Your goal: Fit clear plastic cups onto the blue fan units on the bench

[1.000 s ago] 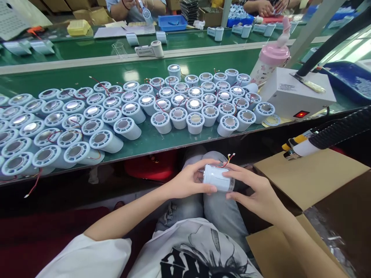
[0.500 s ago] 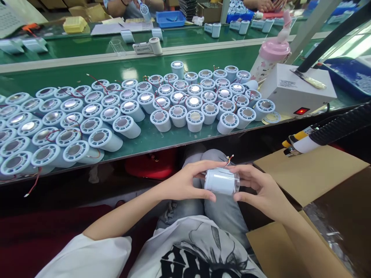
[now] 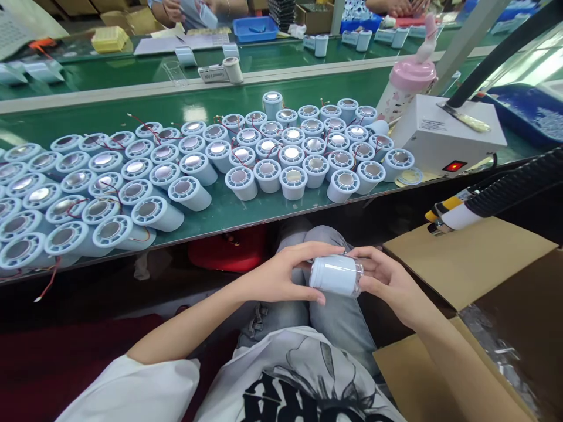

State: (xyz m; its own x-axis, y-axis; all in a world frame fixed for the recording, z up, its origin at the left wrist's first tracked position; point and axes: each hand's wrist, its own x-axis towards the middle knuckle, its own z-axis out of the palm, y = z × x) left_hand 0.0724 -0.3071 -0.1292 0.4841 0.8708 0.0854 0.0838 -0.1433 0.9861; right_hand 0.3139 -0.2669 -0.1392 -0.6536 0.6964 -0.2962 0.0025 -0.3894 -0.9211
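Note:
Above my lap, a pale blue cylinder lies on its side between both hands, with a clear plastic sleeve around it that juts out past its right end. My left hand grips the cylinder's left end, fingers over the top and thumb below. At the other end, my right hand pinches the clear sleeve with the thumb in front and fingers behind. Many similar blue cylinders with round metal centres and thin red wires stand or lean on the green bench in front.
An open cardboard box with clear plastic pieces is at my right. On the bench's right stand a white box with a red switch and a pink-lidded bottle. Black hose crosses above the carton. Other people's hands work across the bench.
The cylinder has rolled slightly, and the wire ends that stuck up above it are now out of sight. My right thumb has moved up onto the sleeve's end.

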